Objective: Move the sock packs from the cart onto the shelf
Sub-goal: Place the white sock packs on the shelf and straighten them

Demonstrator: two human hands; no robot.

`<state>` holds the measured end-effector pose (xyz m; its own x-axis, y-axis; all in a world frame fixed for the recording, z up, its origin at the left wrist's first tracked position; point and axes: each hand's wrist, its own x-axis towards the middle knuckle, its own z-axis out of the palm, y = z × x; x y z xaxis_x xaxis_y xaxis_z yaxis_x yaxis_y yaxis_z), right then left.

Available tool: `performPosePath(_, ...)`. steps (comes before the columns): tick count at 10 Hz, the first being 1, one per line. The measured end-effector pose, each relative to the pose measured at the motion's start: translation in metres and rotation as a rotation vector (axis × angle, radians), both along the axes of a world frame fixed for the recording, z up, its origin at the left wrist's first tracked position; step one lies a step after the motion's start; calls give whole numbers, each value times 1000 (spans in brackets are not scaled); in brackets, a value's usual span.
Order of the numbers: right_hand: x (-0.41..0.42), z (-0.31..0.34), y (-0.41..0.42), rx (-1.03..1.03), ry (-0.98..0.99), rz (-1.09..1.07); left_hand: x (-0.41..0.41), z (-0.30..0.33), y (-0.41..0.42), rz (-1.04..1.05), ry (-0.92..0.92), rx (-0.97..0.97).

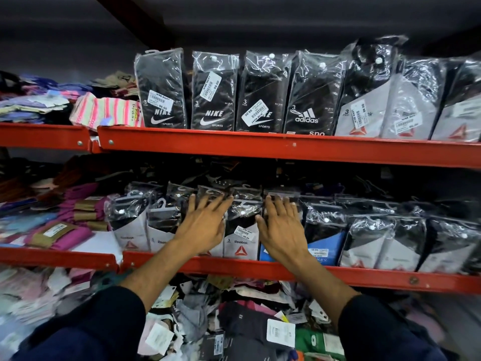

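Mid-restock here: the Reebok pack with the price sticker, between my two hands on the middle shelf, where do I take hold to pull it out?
Grip the Reebok pack by its top edge, at the plastic hanger hook, coming from above and in front. It stands upright, wedged between neighbouring packs, with the red shelf lip covering its bottom edge, so the sides and base look blocked. The right hand is probably nearest.

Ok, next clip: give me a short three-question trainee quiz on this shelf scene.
1. True or false: both hands lie flat on packs on the middle shelf.
2. Which brand is on the pack between the hands? A) Nike B) Reebok C) Adidas
3. What colour is the pack under the right hand?

Key:
1. True: the left hand and the right hand are spread open on the packs.
2. B, the Reebok pack.
3. Blue, the blue pack.
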<state>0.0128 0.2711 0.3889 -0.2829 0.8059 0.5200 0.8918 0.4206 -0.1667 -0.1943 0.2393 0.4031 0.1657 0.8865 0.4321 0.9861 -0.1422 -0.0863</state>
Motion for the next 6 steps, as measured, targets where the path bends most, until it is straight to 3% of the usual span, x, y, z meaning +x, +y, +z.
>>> performPosePath(2, 30, -1, -5, 143, 88, -174, -1, -7, 1, 9, 18, -1)
performPosePath(4, 43, -13, -1, -1, 24, -184, 3, -12, 2, 33, 38, 2)
performPosePath(6, 45, -9, -3, -8, 11, -149, 6, -14, -1, 78, 56, 4)
